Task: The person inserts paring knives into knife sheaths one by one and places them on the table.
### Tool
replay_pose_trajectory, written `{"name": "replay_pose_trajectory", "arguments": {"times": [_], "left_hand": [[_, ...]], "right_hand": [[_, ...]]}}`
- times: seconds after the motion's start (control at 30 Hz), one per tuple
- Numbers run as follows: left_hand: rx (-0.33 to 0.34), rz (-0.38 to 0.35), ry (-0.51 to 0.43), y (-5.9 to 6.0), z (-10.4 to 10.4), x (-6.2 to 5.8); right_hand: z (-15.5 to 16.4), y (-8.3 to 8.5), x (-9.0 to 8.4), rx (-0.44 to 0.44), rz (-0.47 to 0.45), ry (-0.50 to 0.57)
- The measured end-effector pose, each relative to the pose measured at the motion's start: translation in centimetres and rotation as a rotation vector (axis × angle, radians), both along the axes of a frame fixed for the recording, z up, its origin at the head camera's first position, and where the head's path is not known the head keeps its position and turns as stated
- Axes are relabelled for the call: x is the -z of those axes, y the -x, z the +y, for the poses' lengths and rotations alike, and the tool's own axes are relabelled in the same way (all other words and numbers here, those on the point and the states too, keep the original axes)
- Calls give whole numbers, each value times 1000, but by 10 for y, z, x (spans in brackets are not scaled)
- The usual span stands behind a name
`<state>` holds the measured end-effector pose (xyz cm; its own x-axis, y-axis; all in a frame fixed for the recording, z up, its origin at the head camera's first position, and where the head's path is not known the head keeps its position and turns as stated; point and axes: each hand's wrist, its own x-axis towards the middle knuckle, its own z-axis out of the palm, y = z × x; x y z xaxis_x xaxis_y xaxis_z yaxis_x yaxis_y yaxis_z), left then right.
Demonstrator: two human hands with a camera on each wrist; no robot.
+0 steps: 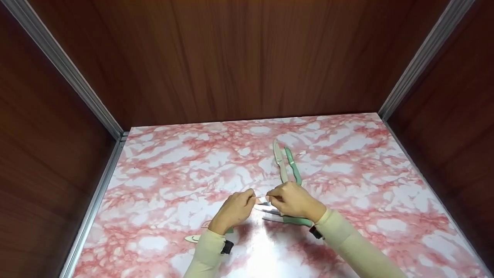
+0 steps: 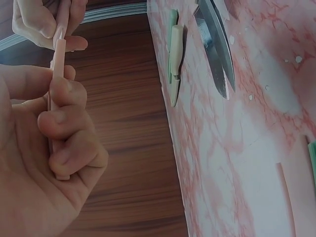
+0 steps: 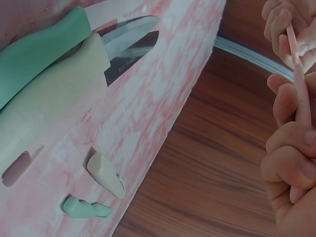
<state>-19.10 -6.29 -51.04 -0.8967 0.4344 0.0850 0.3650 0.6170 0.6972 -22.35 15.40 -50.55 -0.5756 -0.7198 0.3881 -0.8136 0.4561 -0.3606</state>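
My left hand grips a slim pink knife sheath, its fingers curled round it. Facing it, my right hand holds a pink knife by its handle. Sheath and knife meet end to end between the hands, above the table; how far the blade sits inside cannot be told. Beneath the right hand lie a green-handled knife and a cream-handled knife, both with bare blades. A cream sheath lies by the left wrist, with a green piece partly hidden there.
Farther back on the pink-and-white marbled table lie a cream knife and a green knife, both with covered blades. Brown wood-grain panels with metal edge strips enclose the back and sides.
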Motion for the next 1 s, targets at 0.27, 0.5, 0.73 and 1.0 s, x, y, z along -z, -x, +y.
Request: {"name": "replay_pose_trajectory", "arguments": {"times": [0.27, 0.5, 0.73, 1.0], "left_hand": [[-3, 14, 5, 0, 0, 0], [-1, -1, 7, -1, 0, -2], [-3, 12, 8, 0, 1, -2], [3, 9, 24, 1, 5, -1]], "right_hand": [[-1, 0, 0, -4, -11, 0], [-1, 0, -1, -9, 3, 21], [-2, 1, -1, -4, 25, 19], [-7, -1, -1, -16, 32, -4]]}}
